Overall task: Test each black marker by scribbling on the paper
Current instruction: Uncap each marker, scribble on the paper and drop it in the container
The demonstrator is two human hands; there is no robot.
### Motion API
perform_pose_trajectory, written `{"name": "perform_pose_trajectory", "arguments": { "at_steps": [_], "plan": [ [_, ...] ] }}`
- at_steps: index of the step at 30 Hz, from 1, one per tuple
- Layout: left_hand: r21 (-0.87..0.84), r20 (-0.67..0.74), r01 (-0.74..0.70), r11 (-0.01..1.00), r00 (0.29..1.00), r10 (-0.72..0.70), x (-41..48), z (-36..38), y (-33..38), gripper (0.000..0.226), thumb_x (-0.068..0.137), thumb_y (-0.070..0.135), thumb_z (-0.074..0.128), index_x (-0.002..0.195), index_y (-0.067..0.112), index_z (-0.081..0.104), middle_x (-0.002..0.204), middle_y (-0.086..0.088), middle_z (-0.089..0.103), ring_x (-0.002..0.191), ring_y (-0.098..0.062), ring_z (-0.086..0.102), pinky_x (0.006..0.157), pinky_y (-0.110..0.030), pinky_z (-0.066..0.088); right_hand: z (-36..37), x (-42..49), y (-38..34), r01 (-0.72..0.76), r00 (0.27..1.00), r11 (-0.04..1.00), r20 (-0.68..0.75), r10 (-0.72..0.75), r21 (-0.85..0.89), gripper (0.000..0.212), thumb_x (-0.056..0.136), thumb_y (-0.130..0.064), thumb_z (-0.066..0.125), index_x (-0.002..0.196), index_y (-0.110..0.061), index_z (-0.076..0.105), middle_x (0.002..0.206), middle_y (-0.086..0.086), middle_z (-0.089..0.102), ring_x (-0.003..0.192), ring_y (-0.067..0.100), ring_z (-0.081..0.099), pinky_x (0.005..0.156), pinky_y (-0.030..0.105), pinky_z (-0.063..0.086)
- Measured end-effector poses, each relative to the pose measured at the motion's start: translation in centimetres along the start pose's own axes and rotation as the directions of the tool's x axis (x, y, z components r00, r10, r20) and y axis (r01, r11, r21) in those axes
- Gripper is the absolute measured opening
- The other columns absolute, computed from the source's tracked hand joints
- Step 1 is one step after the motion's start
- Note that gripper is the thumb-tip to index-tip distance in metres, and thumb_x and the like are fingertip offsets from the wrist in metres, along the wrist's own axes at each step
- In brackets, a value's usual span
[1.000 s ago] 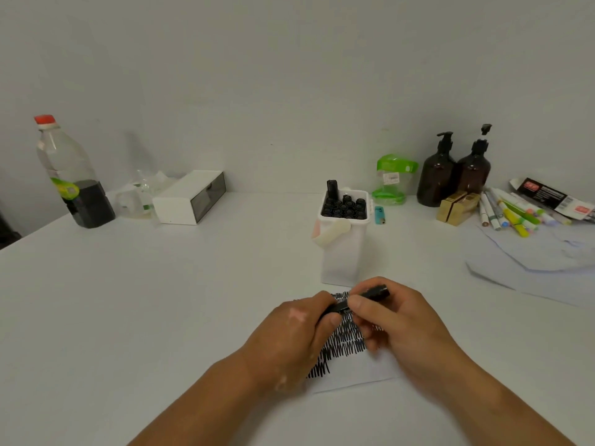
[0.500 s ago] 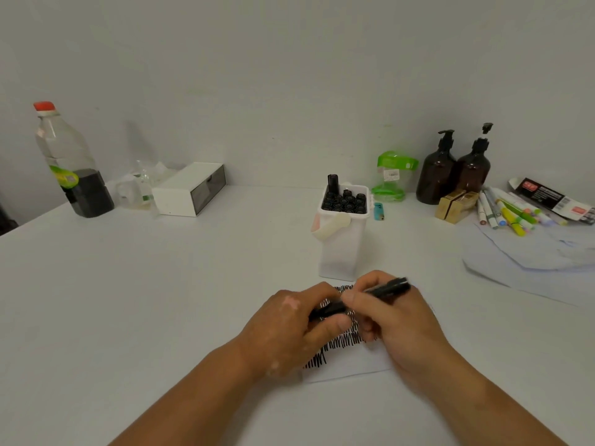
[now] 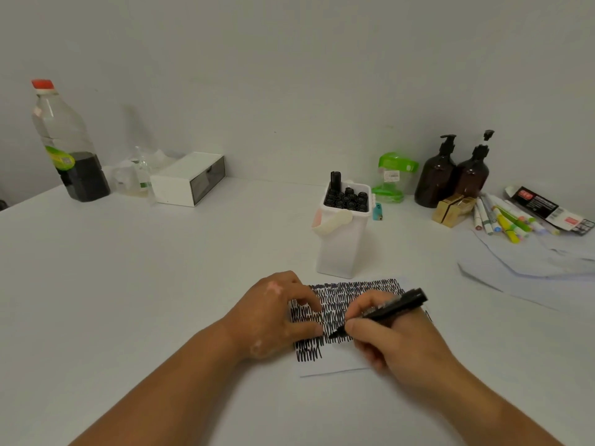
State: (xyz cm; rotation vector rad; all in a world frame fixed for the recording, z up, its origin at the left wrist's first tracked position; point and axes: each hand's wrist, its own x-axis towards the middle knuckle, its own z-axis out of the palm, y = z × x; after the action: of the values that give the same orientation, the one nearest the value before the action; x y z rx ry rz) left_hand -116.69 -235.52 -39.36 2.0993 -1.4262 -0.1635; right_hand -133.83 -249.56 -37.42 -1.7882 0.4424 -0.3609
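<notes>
One light, stiff black marker [image 3: 386,309] sits pinched low near its tip in my right hand [image 3: 396,342], nib on the paper [image 3: 335,365]. My left hand [image 3: 277,317] rests on that thin, slippery sheet; whether its fingers grip anything, I cannot tell.

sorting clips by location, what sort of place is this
Probably a desk or craft worktable: a white table against a bare wall, a tub of black markers, coloured pens at the right, and scribbled paper under the marker in the right hand.
</notes>
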Motion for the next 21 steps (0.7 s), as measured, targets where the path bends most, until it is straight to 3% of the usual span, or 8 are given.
{"name": "perform_pose_trajectory", "arguments": {
  "at_steps": [6,11,14,21],
  "plan": [
    [0.044,0.036,0.002,0.999,0.999,-0.004,0.0,0.2,-0.1,0.032,0.077,0.055,0.076,0.103,0.037,0.071,0.102,0.015,0.057,0.098,-0.003,0.051,0.086,-0.020,0.043,0.7,-0.3,1.4,0.019,1.000,0.991,-0.019,-0.022,-0.130,0.014,0.068,-0.035,0.072,0.080,-0.027,0.072,0.057,-0.002,0.067,0.048,0.010,0.053,0.049,0.020,0.041],
    [0.053,0.040,0.002,0.999,0.999,-0.004,0.0,0.4,-0.3,0.031,0.078,0.055,0.076,0.102,0.038,0.071,0.099,0.018,0.055,0.094,0.002,0.048,0.077,-0.008,0.034,0.9,-0.2,1.5,0.029,1.000,0.989,0.002,-0.029,-0.145,0.027,0.064,-0.044,0.074,0.084,-0.026,0.073,0.061,-0.001,0.069,0.051,0.008,0.056,0.051,0.019,0.042],
    [0.061,0.043,0.007,0.998,0.999,-0.009,0.0,0.4,-0.3,0.031,0.077,0.055,0.076,0.102,0.037,0.071,0.099,0.017,0.055,0.093,0.001,0.048,0.077,-0.010,0.034,0.9,-0.2,1.7,0.043,0.998,0.980,-0.029,-0.050,-0.192,0.033,0.061,-0.050,0.072,0.085,-0.028,0.074,0.064,-0.004,0.070,0.054,0.005,0.056,0.053,0.017,0.042],
    [0.057,0.049,0.020,0.998,0.999,-0.023,0.1,0.4,-0.2,0.031,0.078,0.055,0.076,0.103,0.037,0.070,0.100,0.016,0.056,0.094,-0.001,0.049,0.079,-0.016,0.038,0.7,-0.1,1.8,0.046,0.999,0.964,-0.015,-0.052,-0.261,0.020,0.068,-0.041,0.073,0.084,-0.029,0.074,0.064,-0.009,0.068,0.055,0.002,0.055,0.052,0.014,0.040]
  ]
}}
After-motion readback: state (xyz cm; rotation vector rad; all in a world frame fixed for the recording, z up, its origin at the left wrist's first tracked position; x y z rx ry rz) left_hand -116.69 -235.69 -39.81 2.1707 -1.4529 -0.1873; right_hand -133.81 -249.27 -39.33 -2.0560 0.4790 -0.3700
